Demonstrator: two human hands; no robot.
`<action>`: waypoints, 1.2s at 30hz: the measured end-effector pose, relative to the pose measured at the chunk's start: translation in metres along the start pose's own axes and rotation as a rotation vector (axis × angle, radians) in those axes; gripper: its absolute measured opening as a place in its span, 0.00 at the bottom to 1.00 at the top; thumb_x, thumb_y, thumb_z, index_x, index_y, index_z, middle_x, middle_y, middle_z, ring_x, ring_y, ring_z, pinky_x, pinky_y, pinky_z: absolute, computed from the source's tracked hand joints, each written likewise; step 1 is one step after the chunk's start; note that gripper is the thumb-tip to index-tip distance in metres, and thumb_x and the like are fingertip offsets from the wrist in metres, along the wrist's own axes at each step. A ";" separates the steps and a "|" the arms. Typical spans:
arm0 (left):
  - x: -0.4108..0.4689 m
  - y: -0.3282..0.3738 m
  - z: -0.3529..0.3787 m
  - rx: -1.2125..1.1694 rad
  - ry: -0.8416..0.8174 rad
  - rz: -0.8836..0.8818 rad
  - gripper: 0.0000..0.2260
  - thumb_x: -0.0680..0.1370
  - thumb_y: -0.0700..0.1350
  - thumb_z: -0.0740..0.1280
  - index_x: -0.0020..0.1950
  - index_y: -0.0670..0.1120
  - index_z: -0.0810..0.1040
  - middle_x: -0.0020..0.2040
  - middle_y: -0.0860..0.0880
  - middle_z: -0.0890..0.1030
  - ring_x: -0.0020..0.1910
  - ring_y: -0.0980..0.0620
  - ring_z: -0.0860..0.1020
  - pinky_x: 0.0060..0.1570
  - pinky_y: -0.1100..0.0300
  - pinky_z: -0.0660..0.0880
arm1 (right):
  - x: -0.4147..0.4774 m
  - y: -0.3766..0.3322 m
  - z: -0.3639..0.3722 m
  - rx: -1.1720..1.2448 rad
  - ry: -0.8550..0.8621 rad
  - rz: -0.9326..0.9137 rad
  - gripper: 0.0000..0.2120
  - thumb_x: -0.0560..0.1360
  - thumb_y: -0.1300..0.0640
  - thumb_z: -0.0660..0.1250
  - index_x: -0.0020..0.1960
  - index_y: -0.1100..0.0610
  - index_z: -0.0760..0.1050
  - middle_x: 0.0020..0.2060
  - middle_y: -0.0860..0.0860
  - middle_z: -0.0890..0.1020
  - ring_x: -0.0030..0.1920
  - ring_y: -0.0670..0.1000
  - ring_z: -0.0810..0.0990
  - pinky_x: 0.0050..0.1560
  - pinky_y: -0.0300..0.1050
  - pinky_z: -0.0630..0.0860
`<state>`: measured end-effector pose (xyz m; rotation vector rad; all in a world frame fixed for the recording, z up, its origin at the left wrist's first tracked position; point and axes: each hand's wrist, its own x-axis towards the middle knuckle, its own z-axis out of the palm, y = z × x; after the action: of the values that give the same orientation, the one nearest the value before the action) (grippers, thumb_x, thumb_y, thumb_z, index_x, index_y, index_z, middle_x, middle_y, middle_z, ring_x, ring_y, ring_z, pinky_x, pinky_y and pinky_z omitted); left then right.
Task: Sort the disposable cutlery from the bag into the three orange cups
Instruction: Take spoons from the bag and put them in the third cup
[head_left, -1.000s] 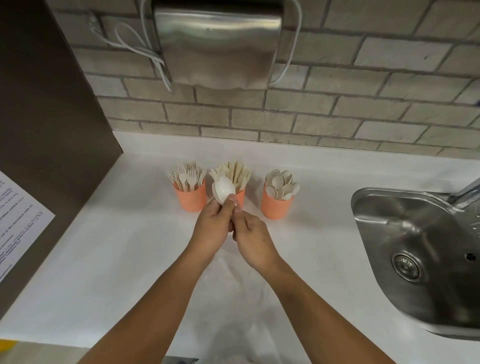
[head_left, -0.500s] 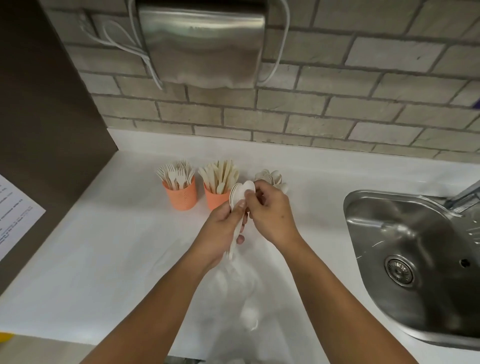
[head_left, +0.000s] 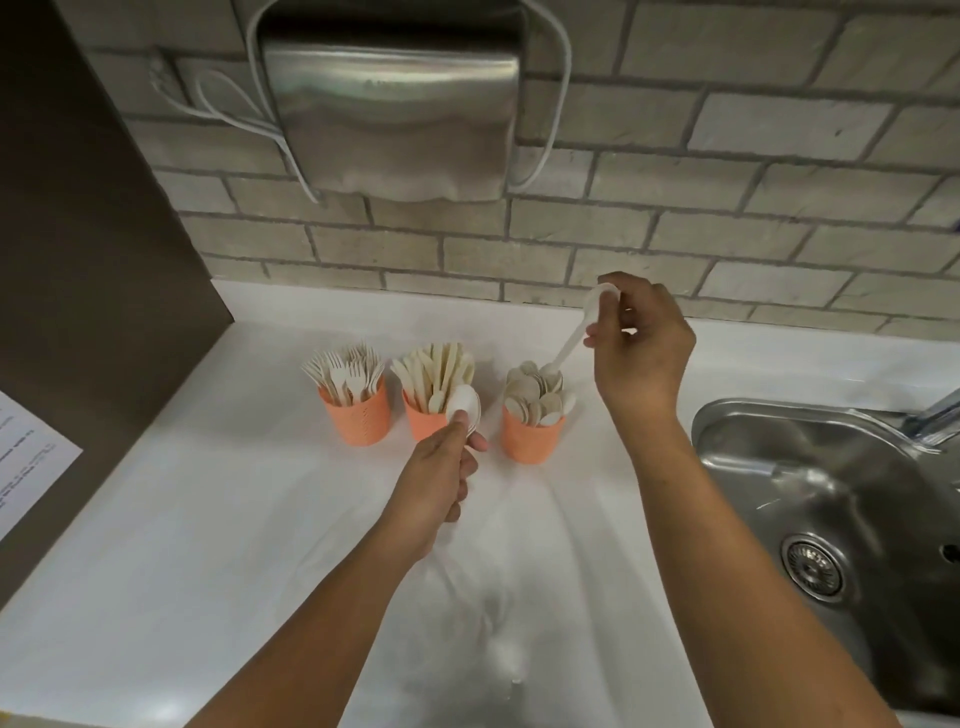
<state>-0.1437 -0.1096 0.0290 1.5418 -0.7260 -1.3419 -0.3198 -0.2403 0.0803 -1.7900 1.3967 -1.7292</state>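
Head view: the right hand (head_left: 644, 348) pinches a white spoon (head_left: 571, 342) just below its bowl. The handle slants toward 7 o'clock, its tip among the spoons in the right cup (head_left: 532, 439). The left hand (head_left: 439, 480) grips stacked spoons (head_left: 464, 404), bowls up toward 12 o'clock.

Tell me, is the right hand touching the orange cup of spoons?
Apart. The head view shows bare counter between the right hand and the spoon cup; the hand pinches a spoon above it.

3 cups (head_left: 531, 435) in a row on counter (head_left: 208, 519), sink (head_left: 831, 493) right
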 end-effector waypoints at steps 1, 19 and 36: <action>0.002 0.002 0.002 -0.002 -0.023 -0.016 0.19 0.86 0.59 0.56 0.53 0.46 0.79 0.32 0.53 0.67 0.25 0.56 0.60 0.26 0.62 0.56 | 0.005 0.005 0.003 -0.044 -0.022 -0.034 0.10 0.82 0.60 0.64 0.58 0.54 0.83 0.45 0.50 0.78 0.36 0.55 0.83 0.40 0.51 0.83; 0.017 0.005 0.008 -0.015 -0.009 0.184 0.07 0.86 0.46 0.64 0.57 0.44 0.76 0.38 0.52 0.82 0.27 0.53 0.71 0.26 0.61 0.66 | -0.041 0.072 0.032 -0.605 -0.443 -0.171 0.02 0.71 0.56 0.75 0.40 0.53 0.84 0.47 0.52 0.79 0.46 0.59 0.74 0.41 0.52 0.74; 0.022 0.005 0.016 -0.196 -0.030 0.152 0.06 0.84 0.43 0.67 0.59 0.46 0.81 0.55 0.39 0.84 0.35 0.53 0.76 0.33 0.61 0.71 | -0.045 0.002 0.023 0.285 -0.534 0.431 0.10 0.78 0.64 0.71 0.53 0.50 0.84 0.40 0.47 0.84 0.37 0.50 0.84 0.42 0.42 0.78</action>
<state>-0.1531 -0.1353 0.0249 1.2885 -0.6940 -1.2854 -0.2917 -0.2157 0.0460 -1.4999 1.1285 -1.0622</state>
